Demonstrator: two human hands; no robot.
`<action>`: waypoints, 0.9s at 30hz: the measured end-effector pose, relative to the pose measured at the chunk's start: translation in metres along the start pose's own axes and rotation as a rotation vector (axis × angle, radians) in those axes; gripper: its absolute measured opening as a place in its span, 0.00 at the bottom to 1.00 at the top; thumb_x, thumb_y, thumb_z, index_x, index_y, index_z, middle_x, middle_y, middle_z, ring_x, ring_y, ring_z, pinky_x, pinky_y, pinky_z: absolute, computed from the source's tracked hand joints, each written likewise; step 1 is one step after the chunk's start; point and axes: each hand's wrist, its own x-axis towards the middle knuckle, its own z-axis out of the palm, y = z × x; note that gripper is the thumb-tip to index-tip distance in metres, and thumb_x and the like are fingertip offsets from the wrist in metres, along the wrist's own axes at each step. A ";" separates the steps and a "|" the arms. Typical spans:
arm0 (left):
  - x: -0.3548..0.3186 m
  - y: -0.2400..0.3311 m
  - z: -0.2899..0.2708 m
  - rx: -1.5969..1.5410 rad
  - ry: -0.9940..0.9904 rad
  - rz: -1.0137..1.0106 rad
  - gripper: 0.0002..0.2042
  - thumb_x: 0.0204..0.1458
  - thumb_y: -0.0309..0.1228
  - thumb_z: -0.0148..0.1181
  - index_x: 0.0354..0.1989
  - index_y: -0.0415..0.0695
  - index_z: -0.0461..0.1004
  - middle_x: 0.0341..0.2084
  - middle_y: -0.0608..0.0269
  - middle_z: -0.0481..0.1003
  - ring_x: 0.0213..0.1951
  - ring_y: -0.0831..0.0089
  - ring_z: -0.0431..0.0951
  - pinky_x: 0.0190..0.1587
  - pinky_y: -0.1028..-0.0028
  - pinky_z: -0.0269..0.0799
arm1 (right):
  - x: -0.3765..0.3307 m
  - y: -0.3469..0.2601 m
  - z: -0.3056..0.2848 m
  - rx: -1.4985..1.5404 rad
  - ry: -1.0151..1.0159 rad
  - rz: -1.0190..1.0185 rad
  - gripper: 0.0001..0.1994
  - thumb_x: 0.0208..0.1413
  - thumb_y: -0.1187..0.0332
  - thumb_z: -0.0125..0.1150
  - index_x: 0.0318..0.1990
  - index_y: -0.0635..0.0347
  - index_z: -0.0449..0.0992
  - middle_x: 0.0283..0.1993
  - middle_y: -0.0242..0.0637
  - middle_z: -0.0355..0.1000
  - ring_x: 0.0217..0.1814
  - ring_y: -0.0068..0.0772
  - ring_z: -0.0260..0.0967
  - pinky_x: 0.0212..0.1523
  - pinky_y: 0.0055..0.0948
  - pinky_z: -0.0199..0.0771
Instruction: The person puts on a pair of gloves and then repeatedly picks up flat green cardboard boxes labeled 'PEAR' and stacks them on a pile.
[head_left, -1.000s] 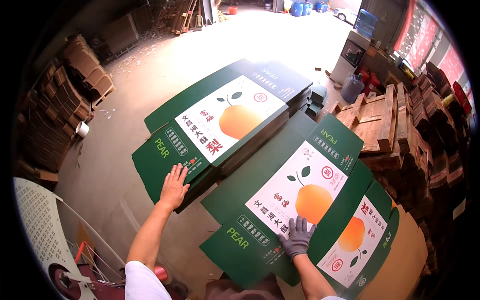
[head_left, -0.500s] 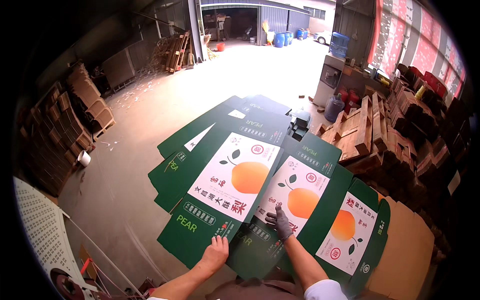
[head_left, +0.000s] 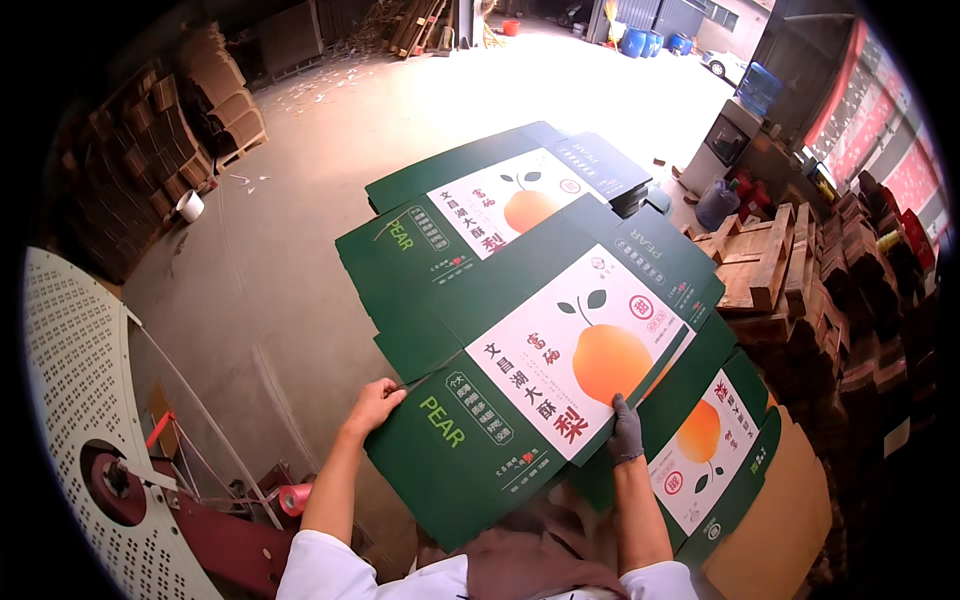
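At centre frame, your bare left hand grips the flattened green carton at its eight-o'clock corner and your gloved right hand pinches its five-o'clock edge. It looks lifted off the stack, not yet folded; its long axis runs seven to one o'clock.

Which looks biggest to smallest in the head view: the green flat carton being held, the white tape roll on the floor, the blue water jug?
1. Green flat carton, by far, though nearest the camera.
2. Blue water jug.
3. White tape roll, looking close to the jug; distance makes that unsure.
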 end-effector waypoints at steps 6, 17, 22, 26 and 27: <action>0.005 -0.021 0.058 -0.129 -0.124 0.057 0.13 0.55 0.38 0.59 0.35 0.39 0.78 0.27 0.58 0.79 0.31 0.69 0.77 0.38 0.68 0.73 | -0.011 0.001 -0.087 -0.069 0.170 -0.082 0.18 0.64 0.65 0.54 0.57 0.66 0.66 0.52 0.44 0.73 0.47 0.40 0.76 0.46 0.40 0.82; 0.039 -0.016 0.120 0.005 -0.014 0.130 0.11 0.55 0.36 0.58 0.33 0.39 0.75 0.30 0.51 0.79 0.35 0.54 0.79 0.40 0.61 0.73 | 0.053 -0.010 -0.106 -0.182 0.348 -0.121 0.16 0.61 0.65 0.58 0.51 0.67 0.71 0.45 0.41 0.75 0.40 0.37 0.75 0.39 0.36 0.80; 0.057 0.024 0.148 -0.071 0.089 0.170 0.10 0.54 0.34 0.59 0.32 0.38 0.75 0.28 0.50 0.78 0.33 0.53 0.79 0.40 0.60 0.73 | 0.097 -0.063 -0.104 -0.350 0.422 -0.332 0.18 0.59 0.62 0.59 0.47 0.70 0.72 0.36 0.39 0.74 0.33 0.31 0.72 0.33 0.32 0.74; 0.078 0.021 0.171 0.018 0.138 0.250 0.09 0.53 0.32 0.60 0.30 0.37 0.74 0.27 0.48 0.78 0.33 0.52 0.78 0.40 0.60 0.73 | 0.090 -0.062 -0.120 -0.716 0.391 -0.306 0.19 0.55 0.62 0.61 0.49 0.68 0.74 0.40 0.38 0.76 0.37 0.28 0.72 0.37 0.29 0.73; 0.083 0.017 0.168 0.045 0.148 0.249 0.09 0.53 0.32 0.60 0.30 0.37 0.74 0.27 0.48 0.78 0.32 0.51 0.78 0.39 0.60 0.72 | 0.077 -0.053 -0.110 -0.707 0.362 -0.241 0.20 0.55 0.61 0.62 0.50 0.67 0.74 0.41 0.37 0.76 0.37 0.27 0.72 0.37 0.29 0.73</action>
